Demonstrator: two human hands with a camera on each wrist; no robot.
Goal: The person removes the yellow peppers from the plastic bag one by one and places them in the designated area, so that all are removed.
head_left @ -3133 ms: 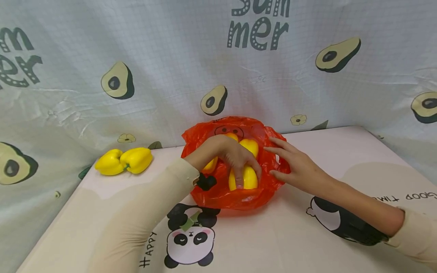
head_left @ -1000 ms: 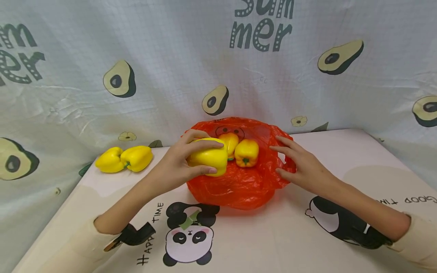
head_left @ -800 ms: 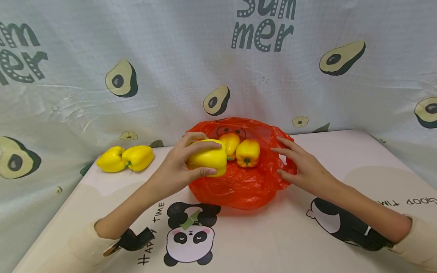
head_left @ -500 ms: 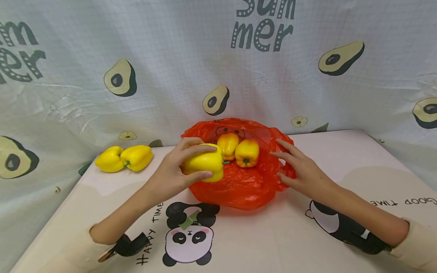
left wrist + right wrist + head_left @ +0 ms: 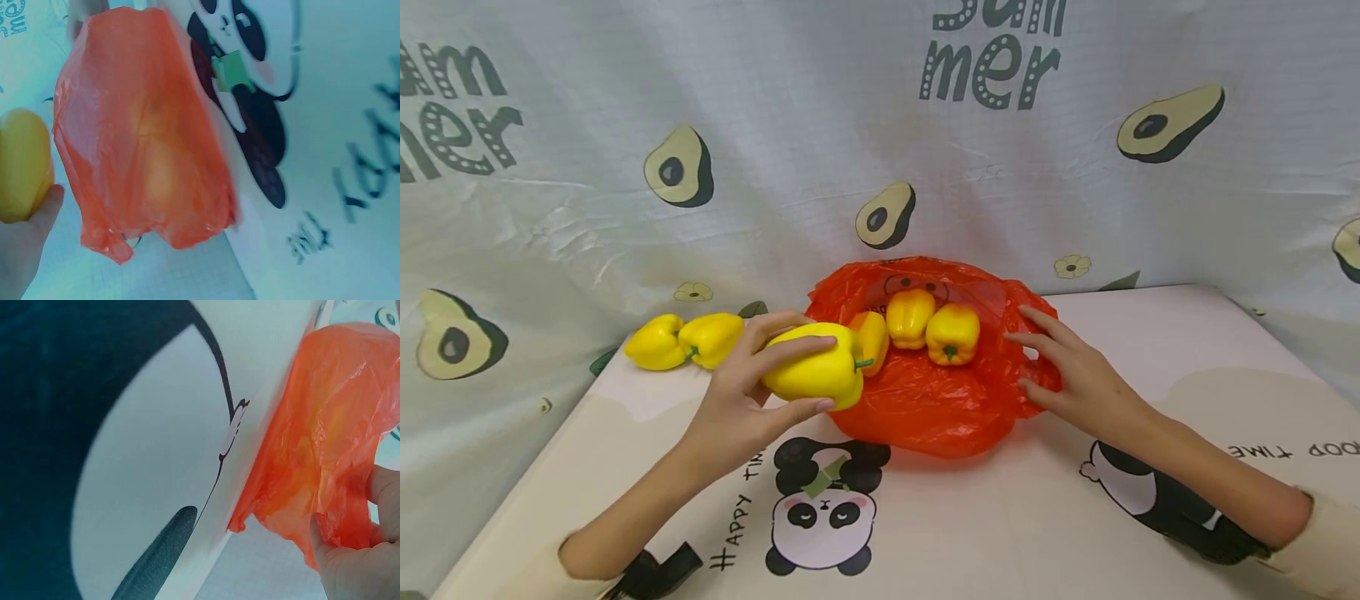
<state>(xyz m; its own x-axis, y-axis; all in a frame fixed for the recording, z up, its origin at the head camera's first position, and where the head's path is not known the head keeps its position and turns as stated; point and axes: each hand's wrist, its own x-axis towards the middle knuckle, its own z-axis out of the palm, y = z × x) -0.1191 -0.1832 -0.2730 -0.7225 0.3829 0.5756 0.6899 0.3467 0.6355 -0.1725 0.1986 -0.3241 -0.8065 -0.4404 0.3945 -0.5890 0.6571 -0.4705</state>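
Note:
In the head view a yellow bell pepper [image 5: 816, 367] is gripped between the thumb and fingers of my left hand [image 5: 737, 400], in front of the left side of a red plastic bag [image 5: 925, 412]. The same pepper [image 5: 24, 164] shows at the left edge of the left wrist view. Several yellow peppers lie in the open bag, one of them [image 5: 952, 333] with its stem toward me. My right hand [image 5: 1090, 383] holds the bag's right rim between thumb and fingers; the right wrist view shows the red film [image 5: 337, 425] bunched there.
Two yellow peppers [image 5: 655, 342] lie side by side at the table's back left, partly behind the left hand. A hanging cloth [image 5: 790, 125] printed with avocados stands behind the table. The table cover [image 5: 955, 533] bears panda prints.
My left hand has come out of the bag with a pepper and moved left toward the two on the table. Another pepper in the bag has come into view. My right hand stays at the rim.

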